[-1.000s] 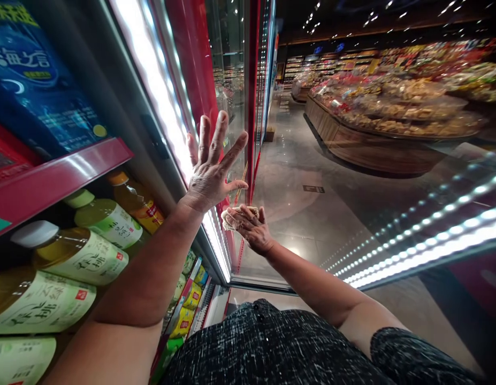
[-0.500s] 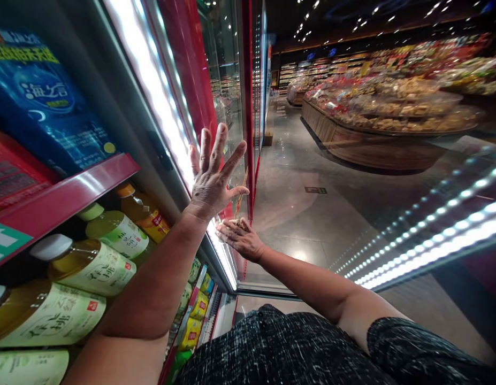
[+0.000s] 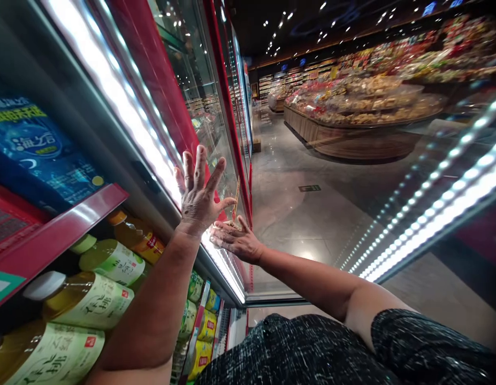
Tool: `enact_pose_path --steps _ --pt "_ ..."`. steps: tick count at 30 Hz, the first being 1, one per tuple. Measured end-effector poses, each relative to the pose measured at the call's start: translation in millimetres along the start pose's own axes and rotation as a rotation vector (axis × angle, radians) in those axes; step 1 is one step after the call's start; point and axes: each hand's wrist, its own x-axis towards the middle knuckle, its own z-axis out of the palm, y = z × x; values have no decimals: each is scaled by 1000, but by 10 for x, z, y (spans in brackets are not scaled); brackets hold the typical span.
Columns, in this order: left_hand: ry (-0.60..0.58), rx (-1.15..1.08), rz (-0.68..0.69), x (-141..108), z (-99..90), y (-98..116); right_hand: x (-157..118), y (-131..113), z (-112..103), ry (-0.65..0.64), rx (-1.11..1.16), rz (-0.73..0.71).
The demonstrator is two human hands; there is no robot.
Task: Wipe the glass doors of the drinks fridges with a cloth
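Observation:
My left hand (image 3: 199,195) is raised, fingers spread wide, in front of the red-framed glass (image 3: 191,101) beside a bright light strip (image 3: 111,91). It holds nothing. Just below it, my right hand (image 3: 237,241) reaches in from the right, its fingers stretched out and the palm turned away toward the glass. Something pale and tan shows at its upper edge; whether that is an object or a reflection I cannot tell. A thin patterned yellowish strip (image 3: 236,200) rises between the two hands.
At left, a cooler shelf (image 3: 63,230) bears blue packs (image 3: 43,144); bottled drinks (image 3: 105,299) stand below. Yellow packages (image 3: 206,326) sit lower down. A clear pane with reflected light rows (image 3: 432,214) spans the right. Beyond lie grey floor (image 3: 280,214) and a rounded wooden display stand (image 3: 352,140).
The whole view has shifted, so the shelf and display stand sit differently in it. Both hands keep nearly the same pose, the left appearing slightly lower and farther left.

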Motion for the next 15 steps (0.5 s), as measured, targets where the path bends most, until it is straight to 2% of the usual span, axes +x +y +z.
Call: enact_pose_path --steps 5,10,15 --pt "14 -19 0 -10 3 4 -134 182 -197 -83 -8 103" --pt "10 -16 5 -8 2 -2 -350 233 -314 -30 -25 48" --pt "-17 -84 -23 -2 -6 2 -410 356 -440 -24 -58 170"
